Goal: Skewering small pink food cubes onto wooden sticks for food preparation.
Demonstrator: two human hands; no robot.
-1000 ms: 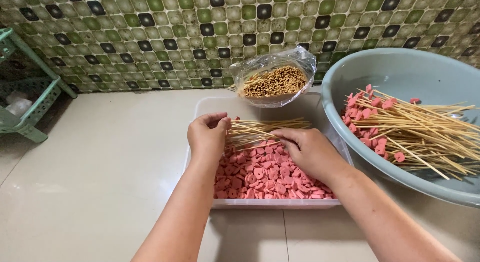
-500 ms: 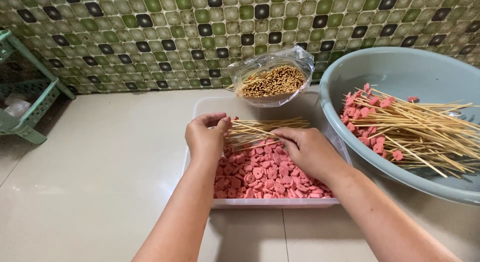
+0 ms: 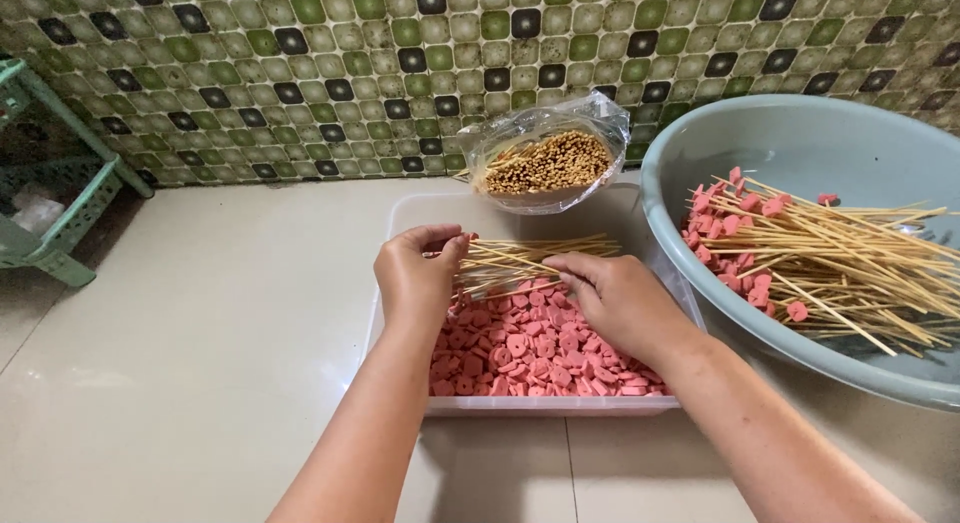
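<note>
A clear plastic tray [image 3: 415, 211] on the floor holds many pink sausage slices [image 3: 520, 348] and a loose pile of bamboo skewers [image 3: 535, 255] at its far end. My left hand [image 3: 418, 275] pinches the end of a skewer with a pink slice at its fingertips, above the tray's left side. My right hand [image 3: 612, 295] rests over the slices with fingers curled on the skewer pile; what it grips is hidden.
A grey-blue basin [image 3: 800, 143] at right holds skewers threaded with pink slices [image 3: 790, 248]. A plastic bag of upright skewers [image 3: 545, 163] stands behind the tray against the green tiled wall. A green plastic rack [image 3: 45, 213] stands at far left.
Both hands lifted slightly from the pink slices toward the skewer pile; my left hand now pinches a skewer end.
</note>
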